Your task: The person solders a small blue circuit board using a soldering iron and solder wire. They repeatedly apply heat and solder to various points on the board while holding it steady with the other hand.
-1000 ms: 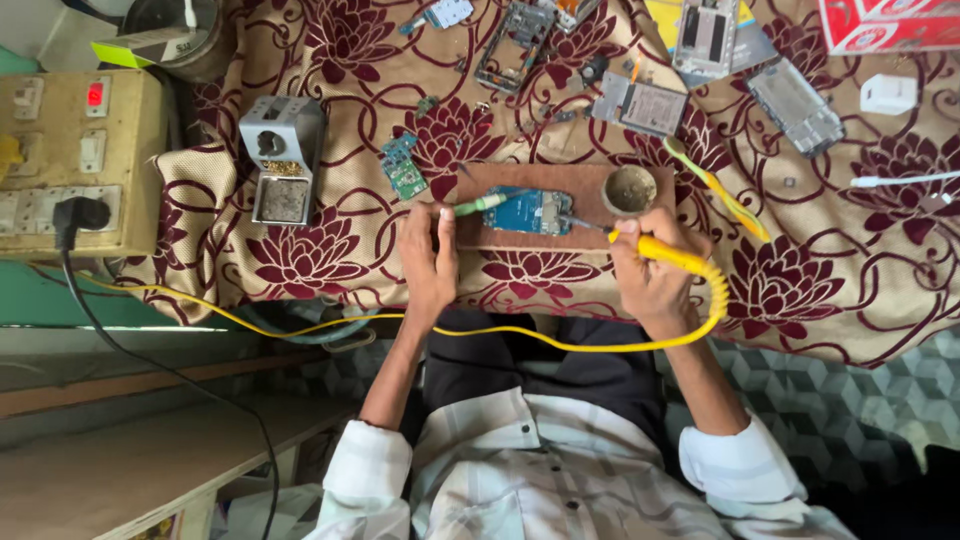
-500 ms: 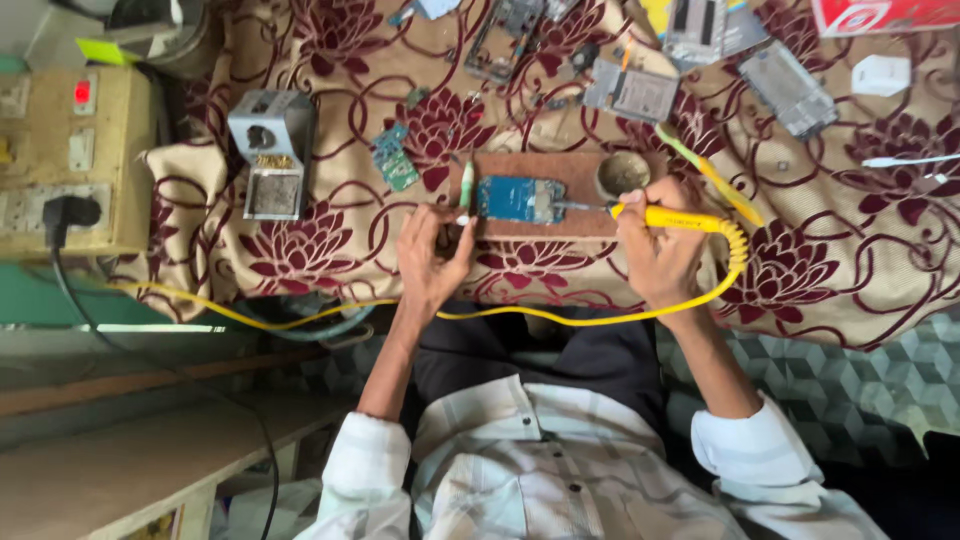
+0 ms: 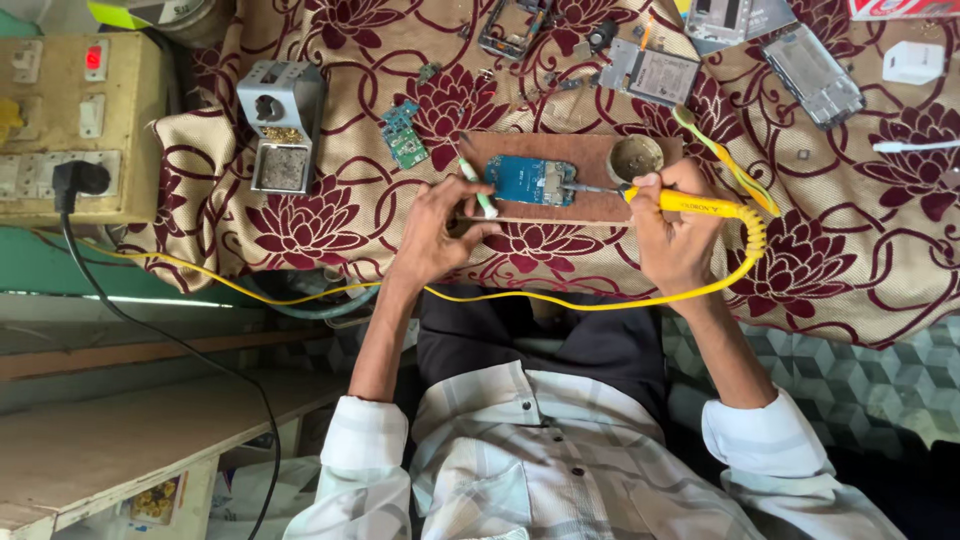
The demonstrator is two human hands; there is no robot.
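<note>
The blue circuit board (image 3: pixel 530 180) lies lengthwise on the wooden block (image 3: pixel 600 205), between both hands. The right hand (image 3: pixel 675 235) grips the yellow soldering iron (image 3: pixel 690 203), tip apparently touching the board's right edge. The left hand (image 3: pixel 435 228) pinches a green-white stick (image 3: pixel 478 188) at its left.

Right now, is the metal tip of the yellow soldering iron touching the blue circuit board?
Touching. In the head view, the soldering iron, held in the right hand, has its metal tip lying on the right edge of the blue circuit board, with no gap visible.
</note>
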